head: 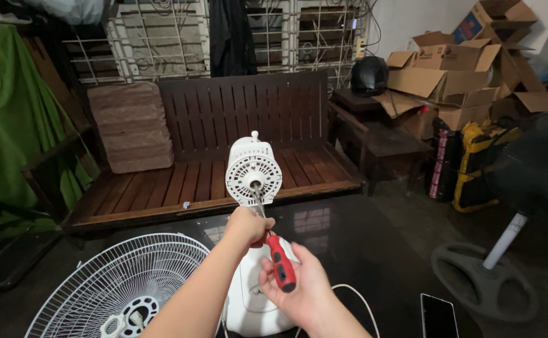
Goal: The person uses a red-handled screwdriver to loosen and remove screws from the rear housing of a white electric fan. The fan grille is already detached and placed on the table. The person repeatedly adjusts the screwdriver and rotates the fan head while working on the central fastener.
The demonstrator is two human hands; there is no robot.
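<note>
- We see open brown cardboard boxes (458, 69) stacked at the upper right, flaps spread; what lies inside them is hidden from us.
- A white fan motor housing (253, 172) stands upright on its white base (258, 294) on the dark glossy table (361, 250), its round vented face turned towards us with the metal shaft at the centre.
- Our right hand (305, 291) is closed around the red and black handle of a screwdriver (277, 253), thumb laid along the grip; the metal shank runs up and to the left, its tip at the shaft in the housing face.
- Our left hand (247, 225) is closed in a loose fist around the screwdriver shank just below the housing, right above the handle.
- So the housing sits just above and beyond both hands, met only by the tool's tip.
- A white wire fan grille (124, 285) lies flat on the table at lower left, beside the left forearm.
- A dark phone (438, 316) lies on the table at lower right, a white cable (355, 294) curving near it.
- A wooden bench (224, 156) stands behind the table.
</note>
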